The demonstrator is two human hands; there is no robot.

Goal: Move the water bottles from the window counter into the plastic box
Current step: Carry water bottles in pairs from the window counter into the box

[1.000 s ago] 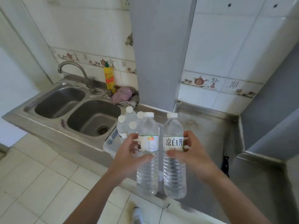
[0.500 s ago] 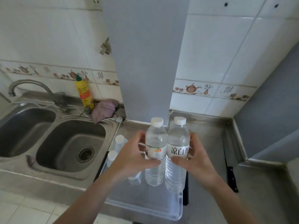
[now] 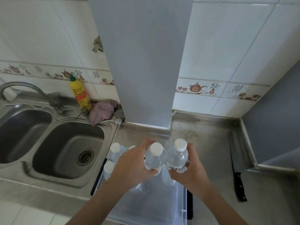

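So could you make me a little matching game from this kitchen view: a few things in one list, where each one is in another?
Things:
1. yellow bottle
2. black-handled knife
3. pink cloth
4. two water bottles

Places:
A. on the steel counter, right of the plastic box
B. held in both hands over the box
C. standing behind the sink
D. bunched by the grey pillar's foot

Pairs: 1-C, 2-A, 3-D, 4-B
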